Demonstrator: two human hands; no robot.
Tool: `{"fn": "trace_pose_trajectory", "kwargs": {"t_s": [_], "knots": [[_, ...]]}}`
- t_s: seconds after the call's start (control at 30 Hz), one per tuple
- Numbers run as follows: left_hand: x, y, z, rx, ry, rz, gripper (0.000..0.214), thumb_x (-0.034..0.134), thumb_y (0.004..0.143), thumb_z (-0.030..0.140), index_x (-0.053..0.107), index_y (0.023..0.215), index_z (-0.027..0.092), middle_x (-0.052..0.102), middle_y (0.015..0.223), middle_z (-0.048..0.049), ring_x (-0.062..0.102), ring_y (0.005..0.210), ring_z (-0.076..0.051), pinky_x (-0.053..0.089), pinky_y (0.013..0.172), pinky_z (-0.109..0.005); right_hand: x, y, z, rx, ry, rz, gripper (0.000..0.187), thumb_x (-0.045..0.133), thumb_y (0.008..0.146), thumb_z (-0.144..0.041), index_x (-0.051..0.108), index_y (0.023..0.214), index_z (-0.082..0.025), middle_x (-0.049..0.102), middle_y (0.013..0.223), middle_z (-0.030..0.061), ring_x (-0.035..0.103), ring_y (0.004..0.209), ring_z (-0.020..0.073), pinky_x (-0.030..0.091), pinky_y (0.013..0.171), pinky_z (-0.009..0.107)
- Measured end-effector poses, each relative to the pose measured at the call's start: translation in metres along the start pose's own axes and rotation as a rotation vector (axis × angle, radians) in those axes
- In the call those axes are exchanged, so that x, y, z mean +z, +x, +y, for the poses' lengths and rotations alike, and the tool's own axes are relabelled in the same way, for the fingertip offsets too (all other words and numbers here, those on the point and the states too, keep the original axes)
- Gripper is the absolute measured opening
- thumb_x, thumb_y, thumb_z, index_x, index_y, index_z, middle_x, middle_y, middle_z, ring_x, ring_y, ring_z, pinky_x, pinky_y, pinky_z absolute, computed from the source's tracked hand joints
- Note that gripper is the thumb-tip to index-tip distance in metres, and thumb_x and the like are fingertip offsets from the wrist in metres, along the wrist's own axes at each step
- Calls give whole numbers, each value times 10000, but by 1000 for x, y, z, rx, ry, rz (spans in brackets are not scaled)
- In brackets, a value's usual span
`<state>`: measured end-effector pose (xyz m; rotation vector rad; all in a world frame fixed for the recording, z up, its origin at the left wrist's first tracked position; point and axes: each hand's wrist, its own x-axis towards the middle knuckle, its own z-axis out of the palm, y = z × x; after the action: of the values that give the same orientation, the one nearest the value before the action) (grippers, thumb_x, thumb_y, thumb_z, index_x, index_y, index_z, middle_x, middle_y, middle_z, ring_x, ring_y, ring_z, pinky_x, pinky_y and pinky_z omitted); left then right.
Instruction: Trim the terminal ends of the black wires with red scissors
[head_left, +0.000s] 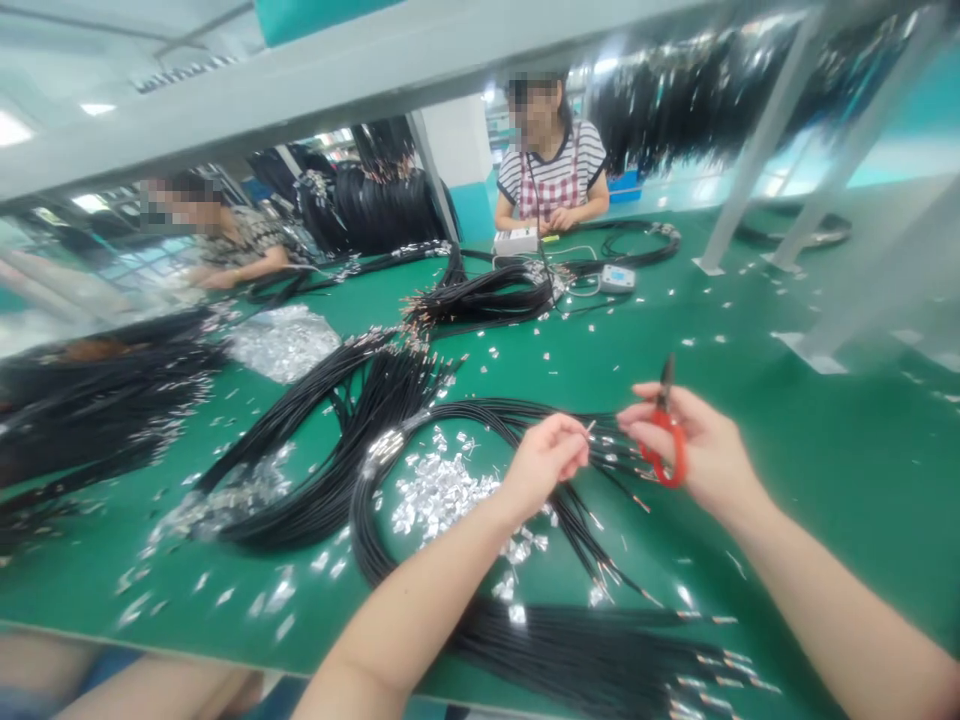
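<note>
My left hand [546,465] is closed in a pinch on a thin black cable, whose stripped tip [591,427] sticks out past the fingers. In my right hand [709,445] is a pair of red-handled scissors [679,455], dark blades pointing up, a short way right of that tip. Below both hands the loose ends of a coiled black cable bundle [367,530] fan out, several with bare or silvery tips. Silvery foil scraps [431,490] lie heaped inside the coil. Another bundle of straight black cables [570,640] lies nearest to me, partly behind my left forearm.
More black cable bundles [352,450] and a clear bag [281,340] lie left on the green table [600,350]. A small white device [617,279] stands farther back. Metal posts [757,140] rise at right. Two people sit across the table; another person's limbs show lower left.
</note>
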<state>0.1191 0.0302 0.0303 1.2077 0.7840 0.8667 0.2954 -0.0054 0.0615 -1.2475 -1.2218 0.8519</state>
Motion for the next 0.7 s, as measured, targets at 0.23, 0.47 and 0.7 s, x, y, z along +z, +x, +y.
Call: {"fn": "trace_pose_trajectory", "kwargs": {"t_s": [0.23,0.47,0.7], "knots": [[-8,5,2,-48,-234,45,239,648,678,331,528,742,135,509,589,20,364,407,-29,184,392,-178,46,24,-1,10,101,-154,344,693,665,-331,562,953,-197,621,689,-14,567,565,113,488,584,274],[-23,10,14,-281,-444,-166,269,698,607,284,495,652,113,425,531,39,279,385,4,84,382,-178,55,51,3,155,175,-568,296,709,654,-276,581,903,-180,610,624,-10,503,472,88,410,452,231],[-21,14,9,-81,-395,143,272,711,604,301,514,693,136,541,554,12,495,455,-83,404,432,-218,68,55,27,264,416,-282,390,717,660,-277,535,998,-206,637,703,-11,539,512,85,448,493,228]]}}
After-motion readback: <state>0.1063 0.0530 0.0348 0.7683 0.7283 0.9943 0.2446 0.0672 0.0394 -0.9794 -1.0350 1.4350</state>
